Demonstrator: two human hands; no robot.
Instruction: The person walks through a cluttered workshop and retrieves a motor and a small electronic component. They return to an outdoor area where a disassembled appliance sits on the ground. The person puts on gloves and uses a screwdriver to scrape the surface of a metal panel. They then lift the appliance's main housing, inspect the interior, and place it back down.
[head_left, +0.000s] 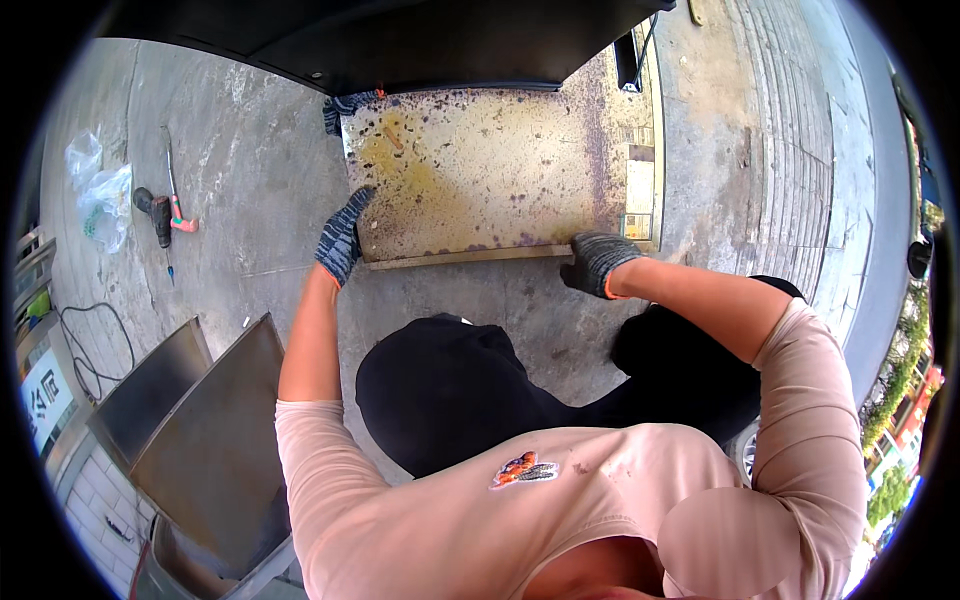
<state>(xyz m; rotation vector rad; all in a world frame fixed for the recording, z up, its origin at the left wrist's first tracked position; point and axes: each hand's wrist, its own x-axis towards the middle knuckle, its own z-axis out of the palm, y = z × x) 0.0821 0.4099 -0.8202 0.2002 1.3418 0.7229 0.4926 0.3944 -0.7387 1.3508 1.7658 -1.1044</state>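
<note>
In front of me lies a stained, pale metal panel [500, 170], or the face of a metal cabinet, with yellow and dark rust spots. My left hand [340, 238], in a grey knitted glove, is closed on its left edge near the close corner. At the near edge, toward the right, my right hand [603, 262] in a similar glove has its fingers curled at the rim. A third grey glove [347, 108] with an orange cuff shows at the far left corner; I cannot tell whether a hand is in it. A large black casing [430, 50] covers the panel's far side.
A power drill [155, 215], a hammer with a red grip [180, 218] and a clear plastic bag [105, 195] lie on the concrete floor to the left. Two dark metal sheets [215, 440] lean at the lower left, near a black cable [100, 375]. Paving slabs [800, 170] run along the right.
</note>
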